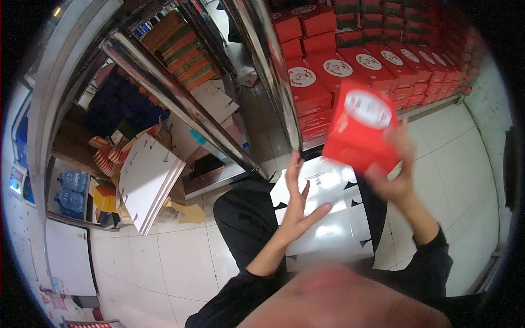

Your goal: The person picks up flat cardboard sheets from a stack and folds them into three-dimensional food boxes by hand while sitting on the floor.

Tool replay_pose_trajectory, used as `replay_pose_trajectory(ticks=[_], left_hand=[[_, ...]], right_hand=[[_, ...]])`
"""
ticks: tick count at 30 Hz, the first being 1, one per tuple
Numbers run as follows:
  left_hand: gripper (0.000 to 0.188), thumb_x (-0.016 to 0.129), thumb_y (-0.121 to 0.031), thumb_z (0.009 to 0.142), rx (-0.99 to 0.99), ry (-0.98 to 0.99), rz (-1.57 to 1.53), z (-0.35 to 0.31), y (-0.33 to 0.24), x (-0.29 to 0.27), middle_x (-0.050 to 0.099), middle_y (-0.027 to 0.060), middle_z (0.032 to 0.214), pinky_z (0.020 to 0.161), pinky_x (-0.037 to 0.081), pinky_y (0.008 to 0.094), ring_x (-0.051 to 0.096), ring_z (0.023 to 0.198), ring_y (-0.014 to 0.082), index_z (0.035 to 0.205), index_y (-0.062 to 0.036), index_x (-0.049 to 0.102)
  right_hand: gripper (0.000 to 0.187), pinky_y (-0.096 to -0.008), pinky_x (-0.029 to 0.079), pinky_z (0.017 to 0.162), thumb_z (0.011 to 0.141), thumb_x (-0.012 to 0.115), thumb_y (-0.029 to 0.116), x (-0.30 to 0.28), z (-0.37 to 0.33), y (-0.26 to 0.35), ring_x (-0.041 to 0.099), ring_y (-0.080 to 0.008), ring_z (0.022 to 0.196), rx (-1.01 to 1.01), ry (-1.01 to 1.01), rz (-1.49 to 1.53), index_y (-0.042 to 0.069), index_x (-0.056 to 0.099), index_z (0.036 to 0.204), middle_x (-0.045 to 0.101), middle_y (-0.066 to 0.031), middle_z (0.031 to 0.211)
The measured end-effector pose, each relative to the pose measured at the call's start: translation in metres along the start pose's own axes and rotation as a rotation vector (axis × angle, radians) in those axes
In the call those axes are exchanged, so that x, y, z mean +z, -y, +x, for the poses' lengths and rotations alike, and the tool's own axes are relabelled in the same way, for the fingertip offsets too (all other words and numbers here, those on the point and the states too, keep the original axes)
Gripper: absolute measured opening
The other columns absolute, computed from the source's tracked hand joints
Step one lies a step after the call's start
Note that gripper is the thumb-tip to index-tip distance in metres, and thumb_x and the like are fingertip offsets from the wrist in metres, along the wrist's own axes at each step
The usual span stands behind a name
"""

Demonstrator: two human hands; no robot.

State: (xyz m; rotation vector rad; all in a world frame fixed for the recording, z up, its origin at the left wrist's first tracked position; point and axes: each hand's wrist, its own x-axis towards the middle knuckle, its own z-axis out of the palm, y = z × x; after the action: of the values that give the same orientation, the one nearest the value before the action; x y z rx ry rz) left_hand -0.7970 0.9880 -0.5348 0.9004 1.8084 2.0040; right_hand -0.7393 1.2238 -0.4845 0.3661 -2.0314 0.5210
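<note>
My right hand [396, 169] grips a red cardboard box [355, 145] by its near right side and holds it up in front of me. The box has a white oval label on one face and is slightly blurred by motion. Across my lap lies a flat white box blank [333, 218], glossy, with dark notches along its edges. My left hand [299, 210] is open over the left part of that blank, fingers spread and pointing away from me. Whether its palm touches the blank I cannot tell.
Rows of stacked red boxes [377, 63] stand ahead on the right. Metal posts [268, 71] rise in front of me. At the left, flat white blanks [145, 177] lean in a stack near a shelf with water bottles [71, 191]. The floor is pale tile [142, 268].
</note>
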Motion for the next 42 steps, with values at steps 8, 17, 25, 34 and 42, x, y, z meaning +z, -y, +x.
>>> replay_pose_trajectory(ticks=[8, 17, 25, 34, 42], left_hand=[[0.074, 0.071, -0.041, 0.079, -0.083, -0.079, 0.890, -0.046, 0.121, 0.123, 0.044, 0.0198, 0.136, 0.104, 0.031, 0.0575, 0.041, 0.129, 0.0343, 0.140, -0.0094, 0.042], [0.086, 0.054, -0.080, 0.072, 0.349, -0.533, 1.658, -0.063, 0.300, 0.144, 0.054, 0.0023, 0.134, 0.107, 0.022, 0.0581, 0.054, 0.121, 0.0175, 0.143, -0.0340, 0.044], [0.087, 0.055, -0.080, 0.070, 0.129, -0.385, 1.172, -0.069, 0.253, 0.151, 0.054, 0.0032, 0.134, 0.107, 0.022, 0.0572, 0.054, 0.121, 0.0193, 0.141, -0.0321, 0.047], [0.083, 0.058, -0.075, 0.072, 0.022, -0.215, 1.089, -0.062, 0.230, 0.139, 0.053, 0.0053, 0.135, 0.105, 0.028, 0.0577, 0.053, 0.122, 0.0217, 0.140, -0.0290, 0.050], [0.032, 0.045, -0.003, 0.094, 0.265, -0.703, 0.170, 0.022, 0.081, 0.000, 0.050, 0.0164, 0.126, 0.107, 0.034, 0.0387, 0.048, 0.120, 0.0277, 0.125, 0.0011, 0.046]], right_hand=[[0.084, -0.0553, 0.037, 0.104, 0.071, 0.078, 0.009, 0.034, 0.216, -0.149, 0.034, -0.0400, 0.133, -0.238, 0.048, -0.389, 0.015, 0.037, 0.144, 0.039, -0.0177, 0.139], [0.082, -0.0659, 0.015, 0.113, 0.086, 0.066, 0.041, 0.125, 0.263, -0.234, 0.024, -0.0373, 0.143, 0.094, 0.512, -0.932, 0.018, 0.024, 0.153, 0.025, -0.0101, 0.157], [0.080, -0.0620, 0.016, 0.114, 0.092, 0.053, 0.051, 0.162, 0.260, -0.226, 0.022, -0.0351, 0.144, 0.191, 0.491, -1.076, 0.011, 0.020, 0.154, 0.024, -0.0130, 0.157], [0.073, -0.0666, 0.014, 0.113, 0.092, 0.054, 0.045, 0.147, 0.270, -0.219, 0.014, -0.0393, 0.146, 0.214, 0.450, -0.880, 0.015, 0.027, 0.152, 0.020, -0.0186, 0.158], [0.075, -0.0674, 0.015, 0.112, 0.086, 0.063, 0.038, 0.130, 0.265, -0.215, 0.014, -0.0421, 0.146, 0.177, 0.346, -0.801, 0.013, 0.032, 0.149, 0.016, -0.0228, 0.158]])
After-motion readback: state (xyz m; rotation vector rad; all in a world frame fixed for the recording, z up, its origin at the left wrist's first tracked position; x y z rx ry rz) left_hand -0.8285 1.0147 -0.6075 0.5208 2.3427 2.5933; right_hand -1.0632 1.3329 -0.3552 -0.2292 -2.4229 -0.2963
